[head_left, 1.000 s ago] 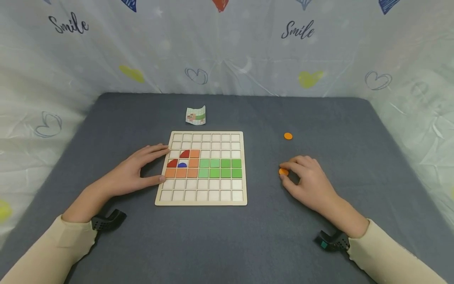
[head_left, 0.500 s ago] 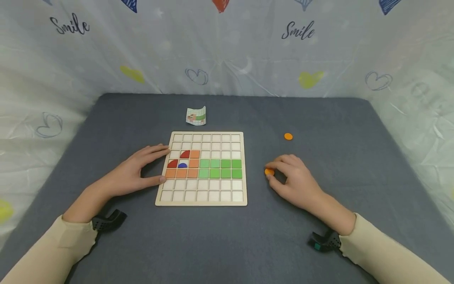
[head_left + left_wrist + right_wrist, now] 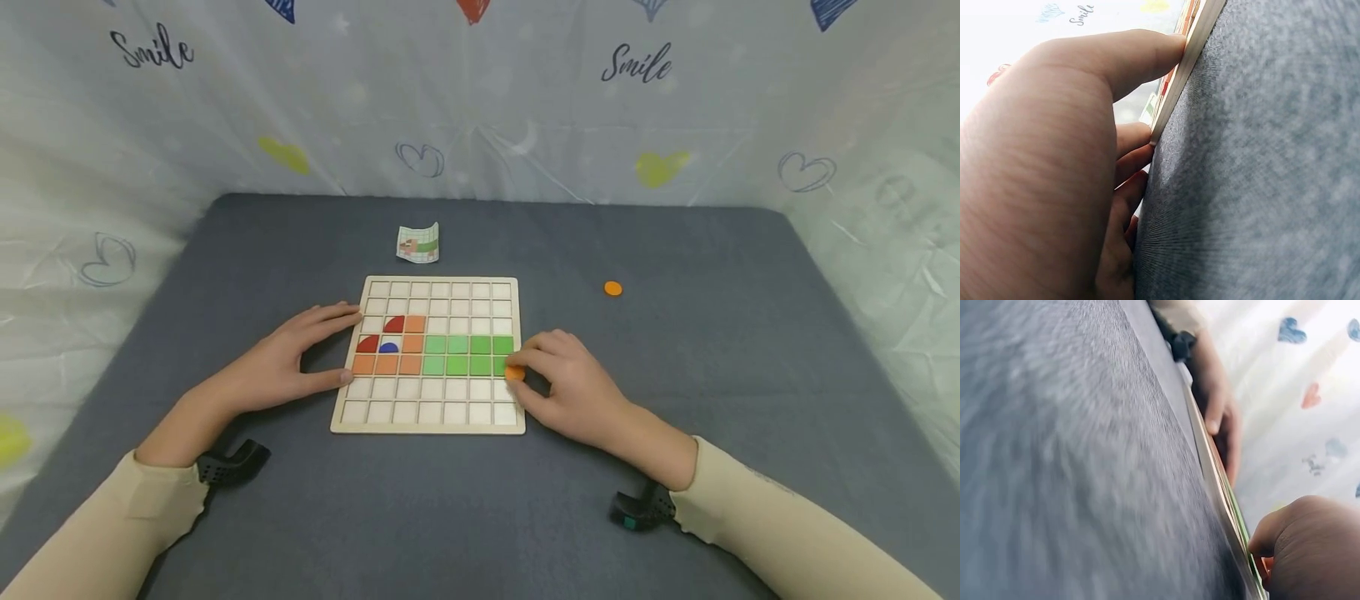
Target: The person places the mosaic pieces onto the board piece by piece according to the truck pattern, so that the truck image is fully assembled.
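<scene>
A pale wooden grid board (image 3: 427, 428) lies flat on the table, with red, peach, blue and green pieces filling some of its squares. My left hand (image 3: 288, 367) rests at the board's left edge, thumb and fingertips touching the rim; the left wrist view shows the thumb (image 3: 1147, 59) against the side. At the right edge, my right hand (image 3: 573, 387) pinches an orange round disc (image 3: 514, 373) between thumb and index finger, over the end of the green rows. Another orange disc (image 3: 613, 288) lies on the table farther back.
A small curled paper card (image 3: 417, 244) with a printed grid picture lies behind the board. Grey cloth (image 3: 450, 517) covers the table. Behind it hangs a pale curtain (image 3: 495, 100) with hearts and lettering.
My right hand has moved left across the table with the orange disc, from well right of the board to its right edge. The left hand has kept its place.
</scene>
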Demonstrator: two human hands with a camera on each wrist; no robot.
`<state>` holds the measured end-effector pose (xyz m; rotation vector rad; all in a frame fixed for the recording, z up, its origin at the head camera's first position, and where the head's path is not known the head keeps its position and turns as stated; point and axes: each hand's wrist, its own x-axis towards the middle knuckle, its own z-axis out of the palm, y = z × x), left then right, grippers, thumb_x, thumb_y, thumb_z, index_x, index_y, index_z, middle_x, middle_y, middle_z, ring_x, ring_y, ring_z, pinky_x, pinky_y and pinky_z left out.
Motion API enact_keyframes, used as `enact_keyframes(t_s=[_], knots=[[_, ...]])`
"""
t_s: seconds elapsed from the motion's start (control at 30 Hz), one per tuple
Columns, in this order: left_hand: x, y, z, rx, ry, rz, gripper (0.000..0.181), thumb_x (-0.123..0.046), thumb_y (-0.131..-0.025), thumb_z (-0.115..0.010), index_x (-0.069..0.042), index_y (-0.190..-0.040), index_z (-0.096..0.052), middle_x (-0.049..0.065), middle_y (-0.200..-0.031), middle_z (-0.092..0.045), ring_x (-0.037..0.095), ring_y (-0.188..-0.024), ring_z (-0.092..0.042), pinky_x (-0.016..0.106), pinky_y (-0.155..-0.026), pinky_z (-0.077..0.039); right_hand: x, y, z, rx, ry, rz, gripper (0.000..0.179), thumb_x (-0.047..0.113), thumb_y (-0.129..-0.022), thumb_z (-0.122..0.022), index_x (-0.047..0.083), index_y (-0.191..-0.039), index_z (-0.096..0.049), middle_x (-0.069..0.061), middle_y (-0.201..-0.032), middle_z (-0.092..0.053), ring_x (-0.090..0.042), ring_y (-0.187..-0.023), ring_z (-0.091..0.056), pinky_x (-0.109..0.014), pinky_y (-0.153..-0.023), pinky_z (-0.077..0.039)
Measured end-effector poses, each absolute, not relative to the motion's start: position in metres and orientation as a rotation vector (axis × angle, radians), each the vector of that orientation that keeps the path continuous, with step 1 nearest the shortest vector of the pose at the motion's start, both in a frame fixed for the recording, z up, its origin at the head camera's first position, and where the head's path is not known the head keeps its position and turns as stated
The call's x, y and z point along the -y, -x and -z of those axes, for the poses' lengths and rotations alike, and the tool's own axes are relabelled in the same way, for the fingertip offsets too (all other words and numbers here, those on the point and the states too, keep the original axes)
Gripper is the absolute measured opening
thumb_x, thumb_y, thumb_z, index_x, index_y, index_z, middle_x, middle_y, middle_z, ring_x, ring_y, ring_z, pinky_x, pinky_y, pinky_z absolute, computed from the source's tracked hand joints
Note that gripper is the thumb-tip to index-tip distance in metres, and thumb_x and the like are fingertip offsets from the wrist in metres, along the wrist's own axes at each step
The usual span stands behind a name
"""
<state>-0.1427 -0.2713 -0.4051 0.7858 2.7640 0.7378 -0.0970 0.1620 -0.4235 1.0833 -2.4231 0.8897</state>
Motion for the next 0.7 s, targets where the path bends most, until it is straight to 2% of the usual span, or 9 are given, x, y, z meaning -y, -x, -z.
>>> enact_keyframes(t_s=[0.2,0.7], knots=[[0.271,0.142,0.405,-2.763,-0.779,-0.729,0.089,-0.049,-0.097,-0.084,-0.019,-0.17,-0.043,0.009,-0.178,-0.031,0.047,-0.164,-0.018,0.078,-0.123,-0.024,-0.143,0.097,0.423,2.386,-1.173,-0.883,0.01,0.01,-0.097,-0.081,0.01,-0.106,-0.081,0.002,-0.101,-0.07,-0.017,-0.089,-0.058,-0.037,-0.079,-0.047],[0.27,0.144,0.405,-2.759,-0.789,-0.736,0.09,-0.049,-0.097,-0.085,-0.019,-0.17,-0.043,0.008,-0.177,-0.031,0.043,-0.165,-0.019,0.075,-0.126,-0.021,-0.126,0.095,0.423,2.418,-1.223,-0.795,0.009,0.014,-0.098,-0.079,0.011,-0.106,-0.082,0.002,-0.102,-0.069,-0.018,-0.096,-0.061,-0.036,-0.082,-0.049]])
